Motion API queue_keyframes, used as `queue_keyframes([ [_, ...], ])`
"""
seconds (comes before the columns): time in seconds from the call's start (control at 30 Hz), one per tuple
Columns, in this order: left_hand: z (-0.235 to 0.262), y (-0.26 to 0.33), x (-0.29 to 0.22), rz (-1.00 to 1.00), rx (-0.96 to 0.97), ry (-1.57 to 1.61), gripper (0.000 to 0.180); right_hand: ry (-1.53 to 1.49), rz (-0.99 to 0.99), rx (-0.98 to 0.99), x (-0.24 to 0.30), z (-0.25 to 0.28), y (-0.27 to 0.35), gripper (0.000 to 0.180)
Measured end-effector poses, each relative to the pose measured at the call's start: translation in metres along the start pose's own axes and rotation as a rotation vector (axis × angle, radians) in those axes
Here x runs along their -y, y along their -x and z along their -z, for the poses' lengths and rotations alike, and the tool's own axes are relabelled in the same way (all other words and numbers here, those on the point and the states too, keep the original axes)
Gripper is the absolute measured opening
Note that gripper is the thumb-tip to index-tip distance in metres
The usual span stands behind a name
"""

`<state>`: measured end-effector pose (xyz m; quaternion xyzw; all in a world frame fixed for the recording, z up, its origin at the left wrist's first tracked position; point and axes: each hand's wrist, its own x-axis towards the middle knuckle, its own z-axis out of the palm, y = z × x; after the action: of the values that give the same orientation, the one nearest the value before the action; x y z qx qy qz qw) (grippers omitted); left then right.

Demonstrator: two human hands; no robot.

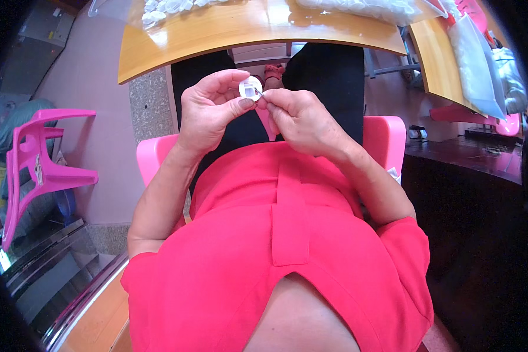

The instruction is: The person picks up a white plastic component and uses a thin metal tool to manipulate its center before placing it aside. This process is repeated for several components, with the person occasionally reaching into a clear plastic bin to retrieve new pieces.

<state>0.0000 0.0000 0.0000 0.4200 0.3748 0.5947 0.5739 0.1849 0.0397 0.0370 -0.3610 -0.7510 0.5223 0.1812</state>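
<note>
Over my lap, close to the table's front edge, my left hand (212, 107) holds a small round white plastic piece (250, 82) by its rim, between thumb and fingers. A pale square shape shows in the middle of its face. From the right, my right hand (304, 116) pinches a tiny thin item (260, 93) with a dark, metal-looking tip. It touches the right side of the round piece; its kind is too small to make out.
The wooden table (264, 36) ahead bears clear trays with many small white pieces (164, 10). A plastic bag (476, 64) of white material lies on a wooden surface at the right. I sit on a pink chair (385, 141); a pink stool (47, 158) stands left, a dark cabinet (460, 161) right.
</note>
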Motion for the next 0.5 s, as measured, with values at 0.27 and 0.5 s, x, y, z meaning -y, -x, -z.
queue_keyframes([
  [0.27, -0.007, 0.001, 0.002, -0.019, -0.03, -0.034, 0.035, 0.235, 0.239, -0.117, -0.009, -0.004, 0.002, 0.005],
  [0.5, -0.01, 0.005, 0.005, -0.023, -0.064, -0.092, 0.036, 0.512, 0.298, -0.143, -0.015, -0.014, 0.005, 0.012],
])
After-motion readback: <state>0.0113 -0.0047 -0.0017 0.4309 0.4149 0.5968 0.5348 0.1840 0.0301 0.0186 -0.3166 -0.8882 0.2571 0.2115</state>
